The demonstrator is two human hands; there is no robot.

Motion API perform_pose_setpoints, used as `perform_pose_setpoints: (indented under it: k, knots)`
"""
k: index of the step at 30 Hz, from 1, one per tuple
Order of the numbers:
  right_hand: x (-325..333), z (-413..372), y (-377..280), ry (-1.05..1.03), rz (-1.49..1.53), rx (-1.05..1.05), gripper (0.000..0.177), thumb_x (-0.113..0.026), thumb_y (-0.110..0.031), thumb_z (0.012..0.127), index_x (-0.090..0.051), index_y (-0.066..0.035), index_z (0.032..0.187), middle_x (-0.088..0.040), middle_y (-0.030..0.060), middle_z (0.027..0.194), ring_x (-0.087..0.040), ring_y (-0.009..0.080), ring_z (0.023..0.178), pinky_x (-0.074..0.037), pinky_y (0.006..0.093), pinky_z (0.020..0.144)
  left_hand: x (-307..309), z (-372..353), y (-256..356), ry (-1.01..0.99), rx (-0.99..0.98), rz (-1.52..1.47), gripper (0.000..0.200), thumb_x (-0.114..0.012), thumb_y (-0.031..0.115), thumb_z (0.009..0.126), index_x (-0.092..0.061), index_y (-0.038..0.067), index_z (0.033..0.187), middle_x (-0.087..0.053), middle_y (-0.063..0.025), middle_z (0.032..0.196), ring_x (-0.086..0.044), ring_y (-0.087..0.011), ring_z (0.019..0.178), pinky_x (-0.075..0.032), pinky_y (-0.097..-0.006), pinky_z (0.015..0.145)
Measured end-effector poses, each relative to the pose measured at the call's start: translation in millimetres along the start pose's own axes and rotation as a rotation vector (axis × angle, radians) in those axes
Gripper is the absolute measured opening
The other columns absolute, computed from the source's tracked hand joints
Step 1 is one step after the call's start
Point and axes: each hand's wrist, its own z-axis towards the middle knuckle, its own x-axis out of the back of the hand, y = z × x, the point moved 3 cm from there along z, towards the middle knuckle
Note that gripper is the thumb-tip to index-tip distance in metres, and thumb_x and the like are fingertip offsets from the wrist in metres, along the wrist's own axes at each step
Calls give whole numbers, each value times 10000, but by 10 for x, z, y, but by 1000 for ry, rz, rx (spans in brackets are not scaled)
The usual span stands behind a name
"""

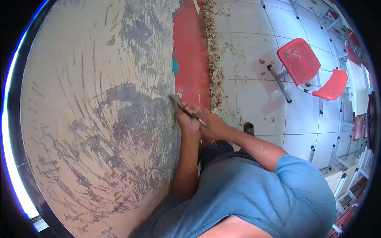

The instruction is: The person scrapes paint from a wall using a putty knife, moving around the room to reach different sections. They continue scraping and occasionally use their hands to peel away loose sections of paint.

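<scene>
A flat scraper (184,108) with a broad metal end lies against the wall at the border between the scraped, pale and grey surface (131,99) and the red painted band (191,51). My right hand (211,123) is wrapped round its handle end. Nearer the blade, my left hand (188,118) presses on the tool with its fingers bent round it. The two hands touch or nearly touch. Teal patches (175,65) show along the ragged edge of the red paint.
Paint flakes (216,75) lie along the foot of the wall on the white tiled floor (254,47). A red chair (299,61) stands at the right, with more chairs and a white table (357,87) beyond. My shoe (249,128) shows below the hands.
</scene>
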Motion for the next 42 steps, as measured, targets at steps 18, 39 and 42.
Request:
perform_pose_setpoints:
  k: [18,39,42]
  knots:
    - [117,179,161,-241,30,-137,456,-486,-73,684,-483,-25,1138,-553,276,910,-550,418,848,-446,436,732,-26,253,-47,68,-81,49,235,-458,233,876,-459,121,669,-367,27,518,-319,-117,450,-314,-264,458]
    - [226,120,-36,-186,39,-133,413,-482,-77,695,-518,-18,1102,-562,282,845,-566,411,808,-449,433,718,-276,292,-84,46,-94,63,234,-428,240,880,-452,127,676,-386,29,522,-335,-108,440,-330,-264,459]
    - [222,271,38,-192,18,-95,398,-484,-83,695,-524,-19,1086,-559,285,840,-566,414,797,-447,439,711,-168,327,17,52,-104,83,222,-425,229,879,-446,134,679,-387,27,524,-345,-116,446,-332,-272,462]
